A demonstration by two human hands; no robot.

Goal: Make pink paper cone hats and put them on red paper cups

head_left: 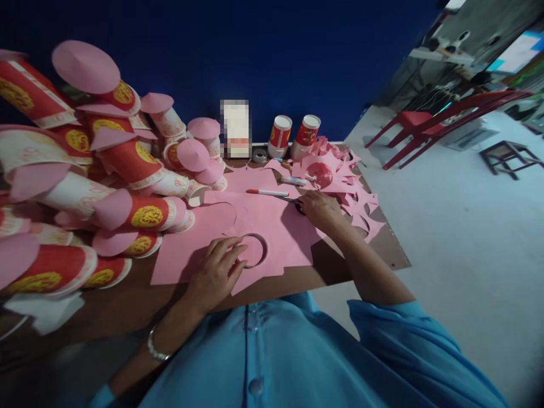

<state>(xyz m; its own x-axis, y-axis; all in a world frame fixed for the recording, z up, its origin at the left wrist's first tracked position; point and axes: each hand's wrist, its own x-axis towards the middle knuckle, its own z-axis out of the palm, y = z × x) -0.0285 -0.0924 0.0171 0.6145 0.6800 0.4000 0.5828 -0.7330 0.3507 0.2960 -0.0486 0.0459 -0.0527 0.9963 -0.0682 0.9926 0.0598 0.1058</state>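
My left hand (219, 269) lies over the left edge of a ring (264, 249), perhaps a tape roll. Its fingers are apart, with fingertips at the rim, and the ring rests flat on pink paper (272, 221). My right hand (321, 211) is closed on the dark handles of a pair of scissors (299, 206), which are partly hidden under the fingers. Just beyond the blades lies a red-and-white marker (267, 192). Another whitish pen or tube (293, 181) lies farther back, near the right hand.
Paper cups with pink cone hats (147, 215) crowd the left side. Pink paper scraps (340, 170) pile up at the right. Two stacks of cups (280, 136) and a tape roll (259, 154) stand by the blue wall. A red chair (425, 122) is off to the right.
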